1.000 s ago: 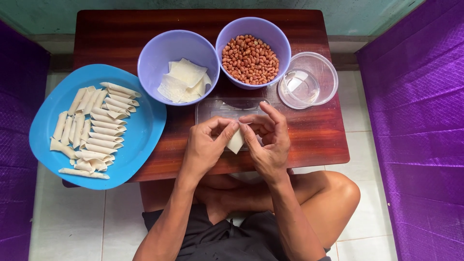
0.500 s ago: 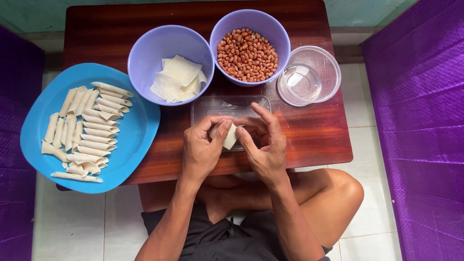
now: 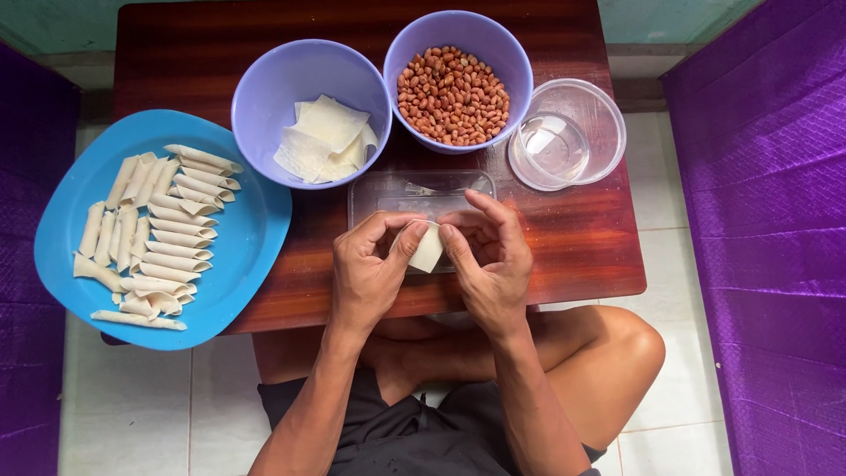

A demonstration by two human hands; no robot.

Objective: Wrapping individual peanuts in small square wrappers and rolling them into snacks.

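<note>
Head view shows the left hand [image 3: 368, 271] and the right hand [image 3: 490, 257] close together, both pinching 1 small pale wrapper piece [image 3: 427, 248] between thumbs and fingertips; it is curled, partly rolled. Just under and beyond the hands lies a clear flat tray [image 3: 379, 192] on the tabletop [image 3: 564, 247]. Farther beyond the left hand, a purple bowl [image 3: 264, 106] holds a few flat wrappers [image 3: 324, 141]; beyond the right hand, a second purple bowl [image 3: 520, 62] is full of peanuts [image 3: 451, 97]. To the left, a blue plate [image 3: 256, 238] already carries many finished rolls [image 3: 163, 225], so I judge much is done. A clear round container [image 3: 608, 132] stands near the tabletop's right edge, leaving little free room.
</note>
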